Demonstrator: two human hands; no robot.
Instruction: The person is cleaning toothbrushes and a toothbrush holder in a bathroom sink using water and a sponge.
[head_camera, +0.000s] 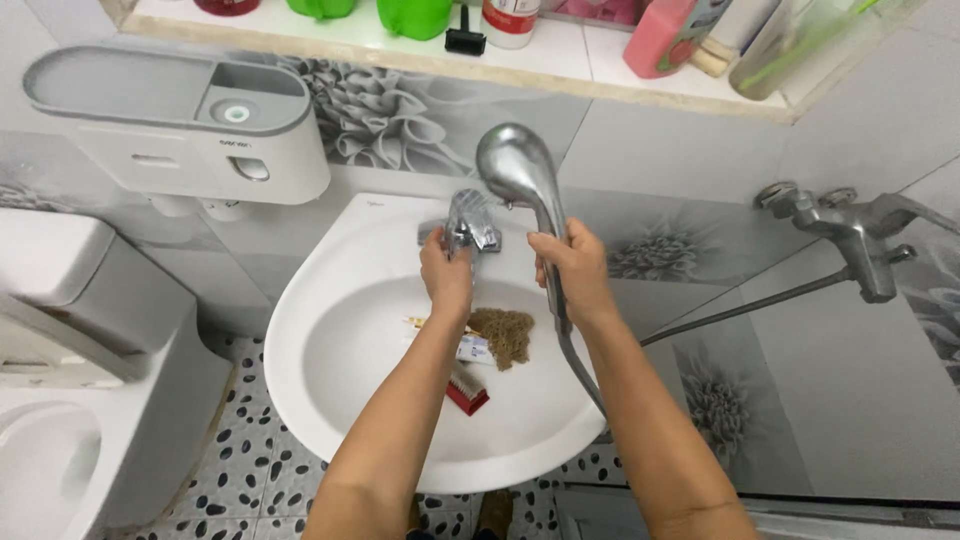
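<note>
From the head camera I see both forearms reaching up from six o'clock over the white basin. Nearest to me in the bowl lies a small red brush, and just beyond it a little white packet, a thin stick and a brownish fibrous scrubbing pad, all clustered near the middle of the bowl, the pad at about two o'clock from the brush.

Above them my left hand rests on the chrome tap at the basin's back rim, fingers curled over its lever (how firmly, I cannot tell). My right hand is wrapped tight round the handle of the chrome shower head, which stands upright at one o'clock, its hose trailing off to the wall mixer at three o'clock.

I judge the work barely begun: no water shows running, the basin looks dry, and the clutter is not yet cleared.

Farther off, a wall-mounted dispenser at ten o'clock and a shelf of bottles at twelve.
</note>
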